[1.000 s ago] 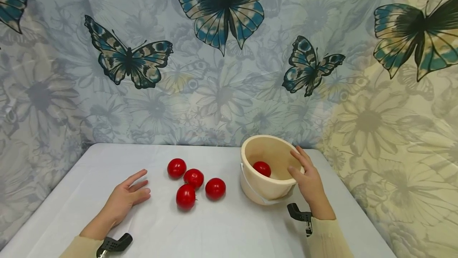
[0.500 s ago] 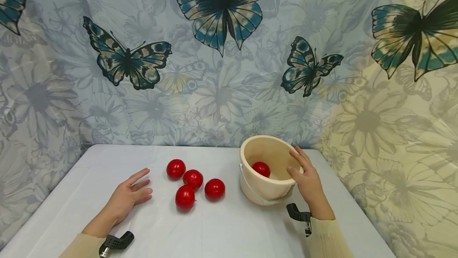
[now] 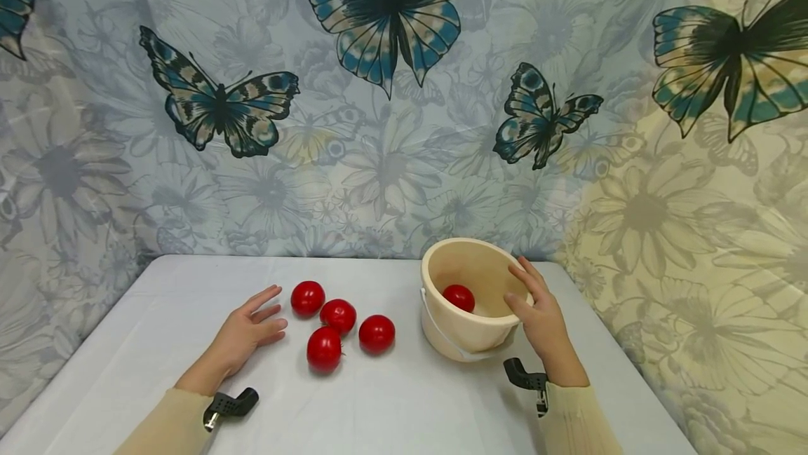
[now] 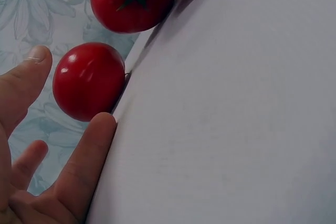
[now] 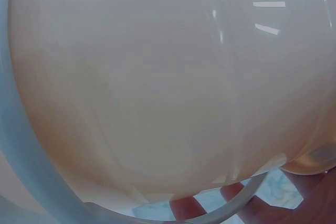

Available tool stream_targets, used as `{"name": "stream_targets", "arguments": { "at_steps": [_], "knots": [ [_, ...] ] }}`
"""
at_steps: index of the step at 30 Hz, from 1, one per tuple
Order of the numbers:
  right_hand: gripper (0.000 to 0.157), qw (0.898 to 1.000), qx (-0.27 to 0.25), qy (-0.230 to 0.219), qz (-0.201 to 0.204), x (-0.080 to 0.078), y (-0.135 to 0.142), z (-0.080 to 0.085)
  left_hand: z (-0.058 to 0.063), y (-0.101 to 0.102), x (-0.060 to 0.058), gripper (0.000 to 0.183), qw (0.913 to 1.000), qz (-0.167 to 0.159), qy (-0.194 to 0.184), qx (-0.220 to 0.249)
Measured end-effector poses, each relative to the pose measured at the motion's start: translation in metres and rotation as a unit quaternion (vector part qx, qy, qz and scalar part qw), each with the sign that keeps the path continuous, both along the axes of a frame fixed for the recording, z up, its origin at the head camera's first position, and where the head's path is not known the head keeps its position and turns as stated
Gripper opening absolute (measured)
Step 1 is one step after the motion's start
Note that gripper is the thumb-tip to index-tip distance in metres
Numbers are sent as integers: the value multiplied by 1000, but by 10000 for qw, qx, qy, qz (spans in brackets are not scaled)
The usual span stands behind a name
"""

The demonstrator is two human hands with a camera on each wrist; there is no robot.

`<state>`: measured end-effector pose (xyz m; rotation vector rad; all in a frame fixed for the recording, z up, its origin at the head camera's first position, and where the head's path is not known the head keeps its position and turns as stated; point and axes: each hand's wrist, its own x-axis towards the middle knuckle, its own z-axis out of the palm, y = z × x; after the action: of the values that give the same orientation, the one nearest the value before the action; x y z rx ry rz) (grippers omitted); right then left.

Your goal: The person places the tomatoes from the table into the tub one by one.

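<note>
My left hand [image 3: 243,336] reaches over the table with fingers extended and apart, holding nothing. Just beyond its fingertips in the head view lie several red tomatoes: one at the back [image 3: 308,299], a middle tomato [image 3: 338,316], a front tomato [image 3: 324,350] and a right-hand tomato [image 3: 376,334]. In the left wrist view, a tomato [image 4: 89,81] appears close to the fingers and thumb. My right hand [image 3: 539,318] holds the cream bucket [image 3: 463,336] at its right rim, thumb and fingers over the edge. One tomato [image 3: 459,298] sits inside the bucket.
A white handle [image 3: 442,325] hangs down the bucket's front. The white-covered table [image 3: 404,406] ends against a butterfly-print cloth [image 3: 391,174] at the back. A black camera mount [image 3: 233,402] is strapped to the left wrist, another mount [image 3: 525,376] to the right.
The left hand has moved right and forward, closer to the tomatoes. The right hand stays on the bucket rim, and the tomatoes lie where they were.
</note>
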<state>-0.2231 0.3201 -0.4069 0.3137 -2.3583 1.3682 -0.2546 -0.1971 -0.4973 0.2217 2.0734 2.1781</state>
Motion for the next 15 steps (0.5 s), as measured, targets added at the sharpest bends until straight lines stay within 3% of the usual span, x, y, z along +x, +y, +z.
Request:
{"name": "stream_targets", "arguments": {
  "at_steps": [15],
  "knots": [
    [54,10000,6,-67,-20,0,0,1,2,22,-27,75,9994,0,95,-334]
  ]
}}
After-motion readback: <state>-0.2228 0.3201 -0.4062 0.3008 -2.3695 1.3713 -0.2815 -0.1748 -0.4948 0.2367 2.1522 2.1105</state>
